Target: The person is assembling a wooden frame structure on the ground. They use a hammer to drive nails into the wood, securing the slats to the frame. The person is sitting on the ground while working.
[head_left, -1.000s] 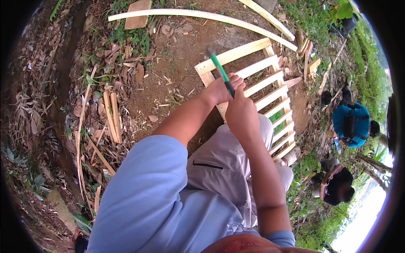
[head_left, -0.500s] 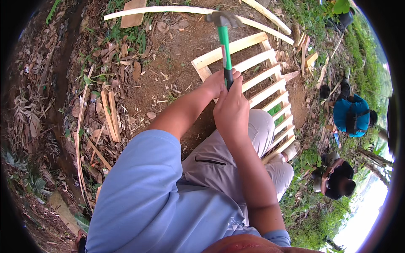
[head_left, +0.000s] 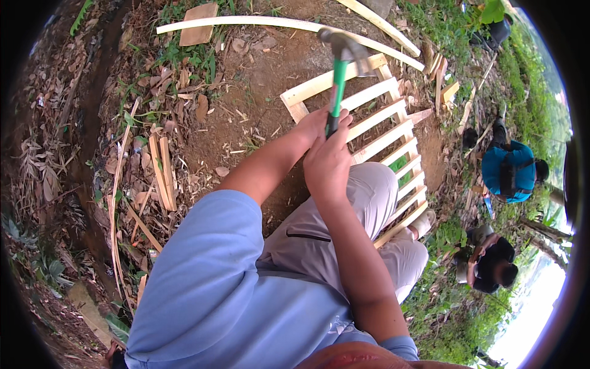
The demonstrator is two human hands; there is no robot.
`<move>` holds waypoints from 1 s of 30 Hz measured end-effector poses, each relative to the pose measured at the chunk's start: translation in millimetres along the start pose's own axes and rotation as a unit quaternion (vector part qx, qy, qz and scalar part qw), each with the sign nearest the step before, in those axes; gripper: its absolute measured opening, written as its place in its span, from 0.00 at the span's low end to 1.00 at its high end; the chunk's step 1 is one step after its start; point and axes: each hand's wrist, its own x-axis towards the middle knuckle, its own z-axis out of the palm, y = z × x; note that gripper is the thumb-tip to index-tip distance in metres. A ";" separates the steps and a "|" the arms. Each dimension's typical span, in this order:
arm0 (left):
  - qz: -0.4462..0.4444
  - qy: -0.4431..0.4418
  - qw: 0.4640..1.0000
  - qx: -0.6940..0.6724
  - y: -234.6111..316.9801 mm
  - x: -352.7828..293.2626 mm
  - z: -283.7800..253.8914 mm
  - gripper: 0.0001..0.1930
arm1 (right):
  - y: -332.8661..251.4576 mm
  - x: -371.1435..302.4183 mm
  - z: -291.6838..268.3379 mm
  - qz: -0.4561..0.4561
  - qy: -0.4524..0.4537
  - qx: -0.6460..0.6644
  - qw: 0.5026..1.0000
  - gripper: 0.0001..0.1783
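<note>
A claw hammer [head_left: 338, 83] with a green and black handle is raised over a slatted wooden frame [head_left: 382, 117]; its metal head is smeared by motion. My right hand [head_left: 327, 165] is closed around the black end of the handle. Just beyond it, my left hand [head_left: 312, 125] is at the frame's left side, close to its upper slats. The left fingers look bent together, partly covered by the hammer handle, and whatever they hold is hidden. The frame lies slanted on the ground beside my knee, several pale slats running across its rails.
Long pale wood strips [head_left: 264, 21] lie past the frame, with a flat board [head_left: 198, 24] under one end. Short sticks [head_left: 161, 172] lie at left among dry leaves. Offcuts [head_left: 450, 92] are at right. One person in blue [head_left: 509, 171] and another in black [head_left: 491, 261] are farther right.
The hammer head has swung right and slightly down over the frame. My right hand has shifted a little left and down, still gripping the handle. My left hand stays nearly in place.
</note>
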 end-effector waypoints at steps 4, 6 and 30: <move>0.053 0.055 0.997 -0.022 18.2 14.2 -63.8 0.10 | 45.4 -15.3 37.9 0.065 -0.111 -0.052 0.990 0.13; 0.050 0.003 0.998 0.025 15.6 11.2 -49.0 0.11 | 13.0 -10.3 9.4 0.061 -0.070 -0.009 0.996 0.13; 0.045 0.006 0.999 -0.009 14.9 2.9 -80.4 0.12 | 16.1 4.8 -4.9 0.004 -0.089 -0.043 0.995 0.11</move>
